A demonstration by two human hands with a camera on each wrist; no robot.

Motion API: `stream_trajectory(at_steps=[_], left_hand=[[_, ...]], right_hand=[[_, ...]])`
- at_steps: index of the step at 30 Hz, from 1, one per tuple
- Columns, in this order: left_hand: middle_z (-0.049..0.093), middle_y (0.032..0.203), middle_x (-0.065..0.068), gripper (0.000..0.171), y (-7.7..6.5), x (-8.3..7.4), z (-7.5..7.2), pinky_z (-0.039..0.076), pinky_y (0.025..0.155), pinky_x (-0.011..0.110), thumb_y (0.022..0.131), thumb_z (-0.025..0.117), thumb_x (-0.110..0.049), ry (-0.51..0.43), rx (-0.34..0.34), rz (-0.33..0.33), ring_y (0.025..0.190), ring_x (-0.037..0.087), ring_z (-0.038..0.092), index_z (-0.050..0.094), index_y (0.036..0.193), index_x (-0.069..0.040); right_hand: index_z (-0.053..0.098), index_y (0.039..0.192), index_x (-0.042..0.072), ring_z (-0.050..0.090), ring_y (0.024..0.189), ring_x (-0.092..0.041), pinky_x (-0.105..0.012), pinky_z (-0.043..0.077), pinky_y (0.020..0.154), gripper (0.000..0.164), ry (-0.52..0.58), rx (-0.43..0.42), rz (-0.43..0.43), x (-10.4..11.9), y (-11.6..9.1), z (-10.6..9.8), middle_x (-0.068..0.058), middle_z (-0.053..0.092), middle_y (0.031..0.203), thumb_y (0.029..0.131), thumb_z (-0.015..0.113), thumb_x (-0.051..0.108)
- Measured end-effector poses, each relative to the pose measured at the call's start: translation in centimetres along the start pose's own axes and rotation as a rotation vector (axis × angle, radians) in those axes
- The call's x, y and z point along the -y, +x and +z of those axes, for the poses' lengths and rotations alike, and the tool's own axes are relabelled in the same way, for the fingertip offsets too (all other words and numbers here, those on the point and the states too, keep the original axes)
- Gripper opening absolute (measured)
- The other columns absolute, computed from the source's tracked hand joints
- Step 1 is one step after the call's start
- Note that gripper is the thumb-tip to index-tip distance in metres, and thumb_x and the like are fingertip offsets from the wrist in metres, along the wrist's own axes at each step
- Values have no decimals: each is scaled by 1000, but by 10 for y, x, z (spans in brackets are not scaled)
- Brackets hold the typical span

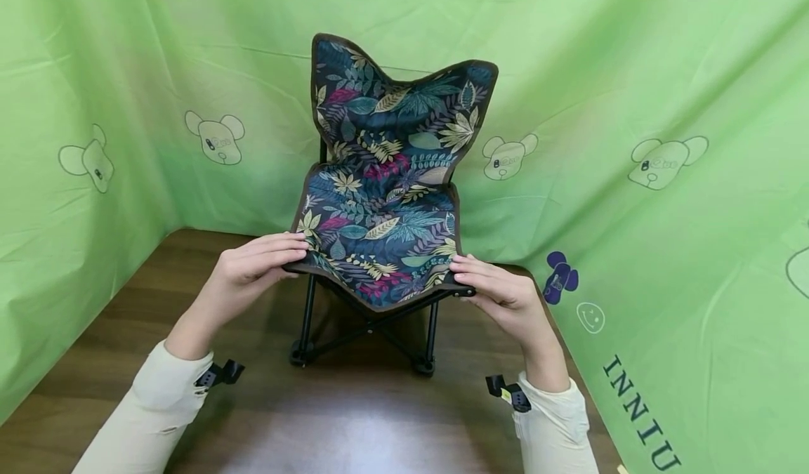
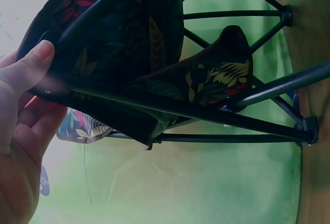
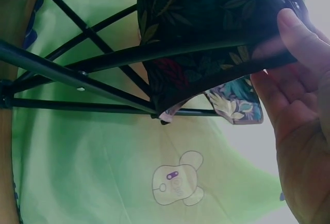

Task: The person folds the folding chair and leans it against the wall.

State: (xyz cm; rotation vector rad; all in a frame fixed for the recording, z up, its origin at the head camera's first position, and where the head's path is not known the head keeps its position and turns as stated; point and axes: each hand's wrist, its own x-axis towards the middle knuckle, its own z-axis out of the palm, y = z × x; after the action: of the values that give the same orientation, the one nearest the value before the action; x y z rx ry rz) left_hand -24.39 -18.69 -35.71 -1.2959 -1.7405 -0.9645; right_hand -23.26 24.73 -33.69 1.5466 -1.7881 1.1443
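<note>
On the wooden surface, an unfolded folding chair with leaf-patterned fabric is stood before the green curtain. Its near left seat corner is gripped between thumb and fingers by the left hand; its near right corner is likewise grasped by the right hand.

Both arms are stretched forward from the lower edge of the head view and angled inward. The left forearm and right forearm are covered by pale sleeves, while the left wrist and right wrist are left bare. The left hand and right hand are held well apart and turned toward each other. On each, the fingers are laid close together on top, and the thumb, seen in the wrist views, is pressed from underneath in a pinch.
</note>
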Motion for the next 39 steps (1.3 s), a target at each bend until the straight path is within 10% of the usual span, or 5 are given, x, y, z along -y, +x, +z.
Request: stream_trajectory(at_steps=[8,39], left_hand=[[72,119,24,55,8,-3,0,50,109,32,63,83,22,4,-6,23,118,39,67,76,115,4],[72,123,20,51,39,2,-11,49,111,39,74,82,16,-22,-47,66,120,37,66,73,122,3]], right_hand=[[69,115,-16,61,128,-40,-52,42,115,37,15,-10,-24,3,7,1,-32,67,123,78,74,-21],[69,113,-18,64,126,-36,-49,45,112,57,-75,-110,32,21,47,22,-35,66,122,60,71,-38]])
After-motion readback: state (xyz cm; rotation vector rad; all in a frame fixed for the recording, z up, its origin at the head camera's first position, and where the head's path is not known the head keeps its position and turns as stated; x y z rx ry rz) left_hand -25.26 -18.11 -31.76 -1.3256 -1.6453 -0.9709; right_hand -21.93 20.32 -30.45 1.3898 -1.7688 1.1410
